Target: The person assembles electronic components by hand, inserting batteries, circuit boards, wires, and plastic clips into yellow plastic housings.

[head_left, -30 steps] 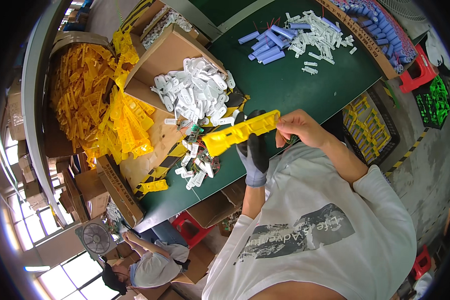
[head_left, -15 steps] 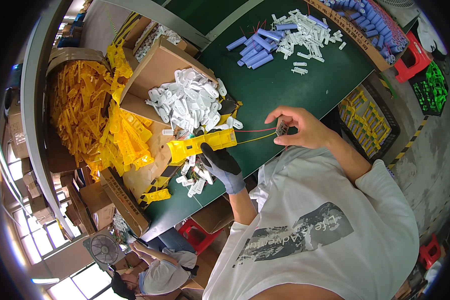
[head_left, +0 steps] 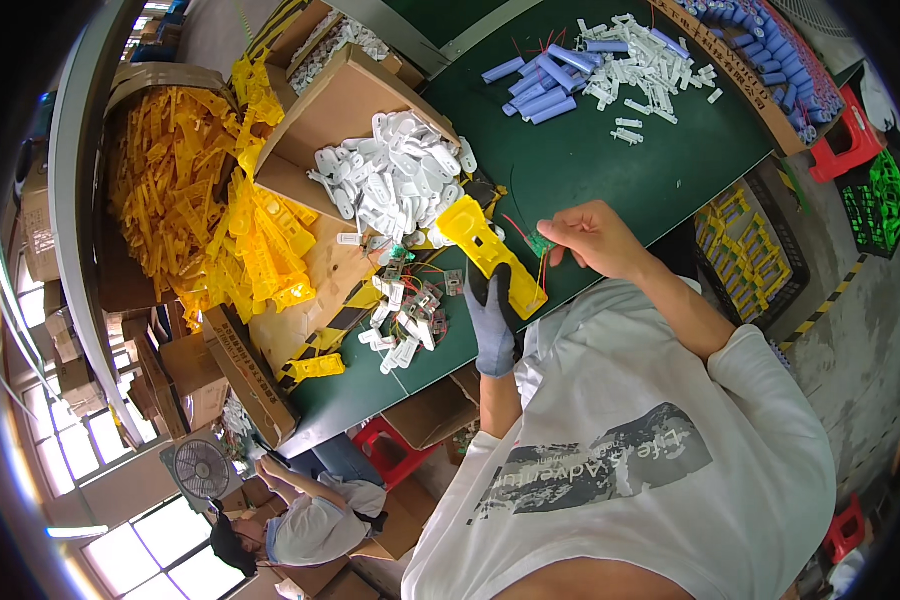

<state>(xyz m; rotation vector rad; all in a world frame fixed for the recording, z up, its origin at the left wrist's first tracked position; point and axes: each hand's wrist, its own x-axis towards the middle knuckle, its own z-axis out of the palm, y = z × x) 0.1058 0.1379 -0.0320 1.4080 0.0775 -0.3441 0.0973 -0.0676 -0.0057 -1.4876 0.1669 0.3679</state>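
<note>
My left hand (head_left: 496, 330), in a grey and black glove, is closed on the lower half of a long yellow plastic housing (head_left: 467, 232). The housing slants from upper left to lower right over the table's near edge. Bare, my right hand (head_left: 598, 240) pinches a small green circuit board (head_left: 540, 243) just right of the housing. Thin red, black and yellow wires run from around the board; where the yellow ones end at the housing is hard to make out. Left of my gloved hand lies a pile of white parts with wired boards (head_left: 407, 318).
A cardboard box (head_left: 315, 125) spills white plastic pieces (head_left: 395, 170). Yellow parts (head_left: 170, 190) fill a container at the left. Blue cylindrical cells (head_left: 545, 90) and white clips (head_left: 640, 70) lie on the far green table (head_left: 590, 170). A person sits at lower left.
The yellow housing has turned from nearly level to a steep slant, its right end now nearer me. My right hand has moved slightly, and a green board now shows at its fingertips.
</note>
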